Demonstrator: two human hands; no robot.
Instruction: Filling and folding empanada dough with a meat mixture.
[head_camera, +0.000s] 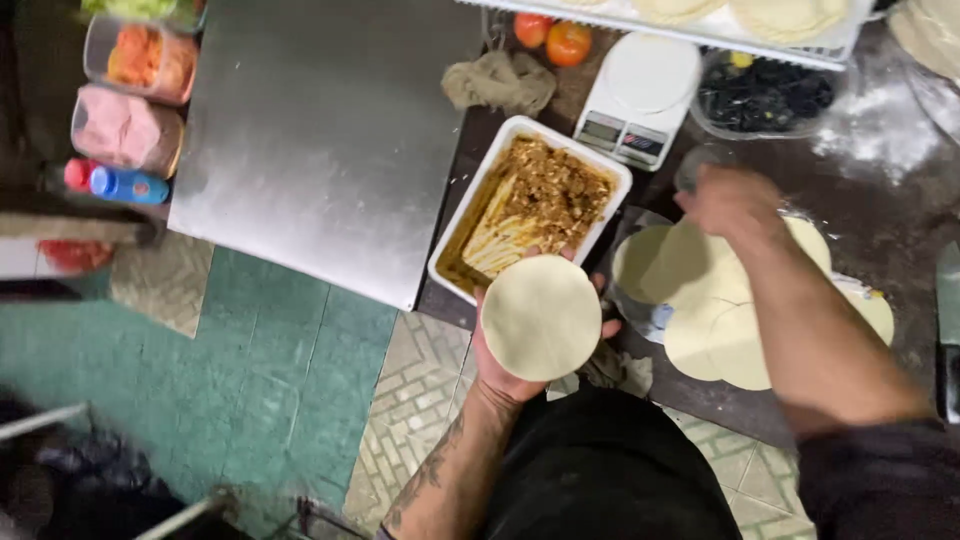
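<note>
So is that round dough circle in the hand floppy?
Probably soft and floppy: the dough round looks thin and lies flat across the left hand's open palm. It likely tears easily and seems light. Flour on the counter suggests it is sticky.

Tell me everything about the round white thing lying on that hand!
It is a dough circle, pale cream, thin, flat and smooth, like raw pastry. It lies face up on the open palm of the left hand, whose fingertips peek out past its edges. It is held just in front of a white tray of brown meat filling, its top edge overlapping the tray's near rim in the picture. Nothing sits on it, and more circles like it lie on the dark counter to the right.
</note>
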